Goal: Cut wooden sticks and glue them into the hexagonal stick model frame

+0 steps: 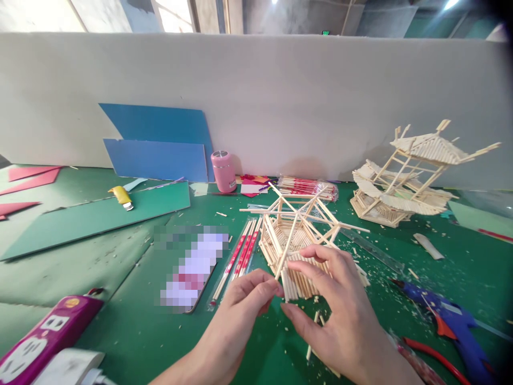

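Your left hand [252, 299] has its grip pressed together at the near, lower end of a slanting pale wooden stick [285, 248]; whether that end sits between the fingertips is hidden. Your right hand [340, 283] has its grip spread, thumb below and fingers above, the gap facing the stick. The six-sided pavilion frame of pale wooden sticks [294, 235] stands on the green bench [132, 315] just beyond both hands, its roof sticks jutting past the base on the left and right.

On your left, the clear packet of red-banded sticks [242, 246] lies close to the frame's edge, with the blurred-screen phone [196, 272] beside it. Green surface runs from the phone to the purple power strip [52, 331] at the bottom left. On your right, the blue glue gun [444, 315] and a curved red handle [436, 355] border your forearm's space. Behind, a second stick pavilion [428, 149] stands apart, near the tall white panel [280, 107] bounding the far side.
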Action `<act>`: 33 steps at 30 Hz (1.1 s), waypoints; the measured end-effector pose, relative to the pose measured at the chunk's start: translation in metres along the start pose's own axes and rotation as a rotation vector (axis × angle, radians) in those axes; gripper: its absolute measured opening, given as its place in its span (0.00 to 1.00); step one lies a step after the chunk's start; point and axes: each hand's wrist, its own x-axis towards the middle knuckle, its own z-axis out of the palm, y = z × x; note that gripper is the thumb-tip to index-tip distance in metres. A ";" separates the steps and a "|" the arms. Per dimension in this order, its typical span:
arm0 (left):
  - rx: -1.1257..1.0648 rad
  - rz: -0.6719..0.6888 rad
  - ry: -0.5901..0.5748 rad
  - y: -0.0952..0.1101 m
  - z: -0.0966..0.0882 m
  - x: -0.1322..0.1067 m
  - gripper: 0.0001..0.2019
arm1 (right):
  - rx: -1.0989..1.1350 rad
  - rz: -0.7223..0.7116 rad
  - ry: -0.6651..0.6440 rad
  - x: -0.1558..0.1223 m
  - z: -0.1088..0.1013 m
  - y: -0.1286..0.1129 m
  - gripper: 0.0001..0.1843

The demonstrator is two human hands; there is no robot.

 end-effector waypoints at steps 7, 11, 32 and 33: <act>-0.005 0.001 0.000 -0.002 -0.001 0.000 0.08 | 0.038 0.001 -0.046 0.004 -0.001 -0.001 0.18; -0.003 0.005 0.003 0.000 0.001 0.002 0.08 | 0.054 0.000 -0.048 0.005 -0.002 -0.001 0.16; 0.014 0.015 0.003 0.001 0.002 -0.001 0.09 | 0.046 0.006 -0.056 0.005 -0.001 -0.003 0.15; 0.014 0.014 0.009 0.001 0.001 -0.001 0.09 | 0.041 -0.002 -0.051 0.005 -0.001 -0.003 0.17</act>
